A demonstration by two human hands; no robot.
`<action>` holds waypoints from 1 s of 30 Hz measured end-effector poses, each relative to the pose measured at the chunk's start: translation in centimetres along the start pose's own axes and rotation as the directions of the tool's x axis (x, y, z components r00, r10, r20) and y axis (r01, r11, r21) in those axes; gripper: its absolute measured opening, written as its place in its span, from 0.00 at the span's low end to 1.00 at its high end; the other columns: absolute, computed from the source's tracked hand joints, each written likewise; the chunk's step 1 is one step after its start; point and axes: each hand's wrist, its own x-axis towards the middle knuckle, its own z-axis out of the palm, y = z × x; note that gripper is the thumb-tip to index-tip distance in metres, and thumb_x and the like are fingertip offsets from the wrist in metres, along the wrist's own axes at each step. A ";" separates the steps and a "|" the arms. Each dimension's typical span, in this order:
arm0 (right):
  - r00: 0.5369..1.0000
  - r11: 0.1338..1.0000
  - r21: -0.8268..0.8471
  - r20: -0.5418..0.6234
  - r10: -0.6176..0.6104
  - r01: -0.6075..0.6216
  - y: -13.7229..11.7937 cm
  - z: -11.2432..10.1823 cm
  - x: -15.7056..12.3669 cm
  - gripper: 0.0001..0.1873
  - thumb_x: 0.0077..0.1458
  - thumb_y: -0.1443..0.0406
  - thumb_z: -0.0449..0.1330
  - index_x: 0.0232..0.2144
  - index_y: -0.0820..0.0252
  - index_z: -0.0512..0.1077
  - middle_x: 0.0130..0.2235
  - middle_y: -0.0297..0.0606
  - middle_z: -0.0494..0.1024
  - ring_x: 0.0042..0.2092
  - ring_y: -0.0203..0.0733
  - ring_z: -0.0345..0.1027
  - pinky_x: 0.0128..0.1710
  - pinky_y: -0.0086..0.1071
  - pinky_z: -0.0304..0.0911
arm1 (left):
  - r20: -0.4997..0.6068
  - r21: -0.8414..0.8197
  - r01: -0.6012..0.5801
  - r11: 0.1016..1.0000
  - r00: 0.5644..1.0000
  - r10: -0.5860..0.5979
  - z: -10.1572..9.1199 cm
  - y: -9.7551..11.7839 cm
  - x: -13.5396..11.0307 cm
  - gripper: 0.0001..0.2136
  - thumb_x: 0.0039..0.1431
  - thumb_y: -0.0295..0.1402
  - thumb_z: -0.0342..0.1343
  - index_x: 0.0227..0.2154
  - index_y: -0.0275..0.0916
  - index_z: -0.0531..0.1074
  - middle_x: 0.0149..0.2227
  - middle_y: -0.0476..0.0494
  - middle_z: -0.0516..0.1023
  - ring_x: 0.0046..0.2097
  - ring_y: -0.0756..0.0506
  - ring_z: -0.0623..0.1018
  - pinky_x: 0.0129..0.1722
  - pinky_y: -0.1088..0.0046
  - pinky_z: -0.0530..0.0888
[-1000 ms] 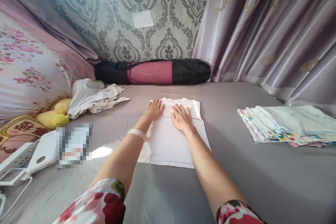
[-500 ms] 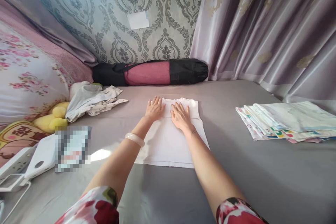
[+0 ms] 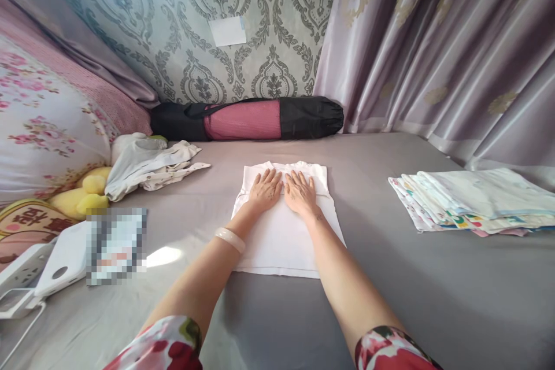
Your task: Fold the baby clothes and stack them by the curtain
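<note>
A white garment [image 3: 281, 243], perhaps a small shirt, lies spread on the grey sheet, its upper part folded into a band with a scalloped edge at the far end. My left hand [image 3: 265, 189] rests palm down on that band, fingers stretched out. Beside it, my right hand [image 3: 300, 192] also lies flat on the cloth, fingers slightly spread. The hands are close together, and neither grips the fabric. A pale bangle [image 3: 230, 239] circles my left wrist.
A stack of folded cloths [image 3: 477, 199] lies to the right. Leftward are crumpled clothes [image 3: 151, 167], a yellow plush toy [image 3: 89, 193], a white power strip [image 3: 26, 269] with a cable, and a blurred item [image 3: 117, 245]. A black and pink rolled bag [image 3: 247, 119] lies along the wall.
My left hand has slid right, from the garment's upper left corner towards the middle, uncovering that corner. My right hand stays nearly in place.
</note>
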 end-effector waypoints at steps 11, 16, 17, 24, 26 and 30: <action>0.985 0.988 0.007 -0.072 0.154 -0.154 0.9 -0.1 -0.1 0.29 0.67 0.59 0.37 0.66 0.59 0.54 0.70 0.38 0.47 0.70 0.47 0.34 0.66 0.53 0.31 | -0.214 0.009 0.215 0.977 0.954 -0.208 0.4 0.0 -0.6 0.26 0.69 0.41 0.33 0.61 0.34 0.61 0.64 0.33 0.62 0.66 0.37 0.59 0.65 0.51 0.52; 0.984 0.986 0.007 -0.057 0.169 -0.169 1.1 0.2 0.1 0.29 0.67 0.59 0.37 0.65 0.59 0.56 0.69 0.39 0.51 0.69 0.48 0.38 0.66 0.52 0.33 | -0.112 0.003 0.204 0.979 0.973 -0.202 0.7 -0.3 -0.2 0.26 0.69 0.42 0.33 0.62 0.34 0.59 0.64 0.33 0.62 0.66 0.36 0.59 0.63 0.50 0.55; 0.984 0.985 0.010 -0.061 0.170 -0.169 1.1 0.2 0.1 0.29 0.66 0.59 0.37 0.65 0.59 0.57 0.69 0.39 0.51 0.69 0.48 0.38 0.66 0.52 0.33 | -0.113 0.001 0.205 0.979 0.973 -0.203 0.8 -0.4 -0.2 0.26 0.69 0.42 0.33 0.62 0.34 0.59 0.64 0.33 0.62 0.66 0.36 0.59 0.63 0.50 0.55; 0.981 0.982 0.041 -0.058 0.187 -0.185 1.1 0.2 0.1 0.29 0.66 0.59 0.36 0.65 0.60 0.56 0.69 0.38 0.50 0.70 0.46 0.37 0.66 0.51 0.32 | -0.192 -0.051 0.302 0.952 0.932 -0.306 0.4 -0.1 -0.4 0.27 0.68 0.41 0.33 0.61 0.28 0.60 0.64 0.30 0.61 0.67 0.37 0.58 0.65 0.52 0.52; 0.971 0.974 0.054 -0.081 0.226 -0.222 1.1 0.0 0.1 0.30 0.66 0.59 0.35 0.66 0.61 0.54 0.69 0.40 0.49 0.70 0.47 0.35 0.66 0.53 0.31 | -0.239 -0.060 0.367 0.928 0.898 -0.370 0.3 0.0 -0.6 0.28 0.68 0.41 0.33 0.62 0.26 0.59 0.64 0.28 0.60 0.67 0.36 0.56 0.65 0.51 0.50; 0.928 0.943 0.058 -0.168 0.332 -0.327 1.3 -0.3 -0.1 0.31 0.66 0.58 0.35 0.67 0.64 0.51 0.70 0.46 0.46 0.70 0.50 0.33 0.65 0.56 0.28 | -0.222 -0.070 0.435 0.898 0.871 -0.439 0.1 0.1 -0.7 0.30 0.68 0.43 0.32 0.62 0.24 0.58 0.66 0.25 0.56 0.68 0.34 0.54 0.65 0.50 0.50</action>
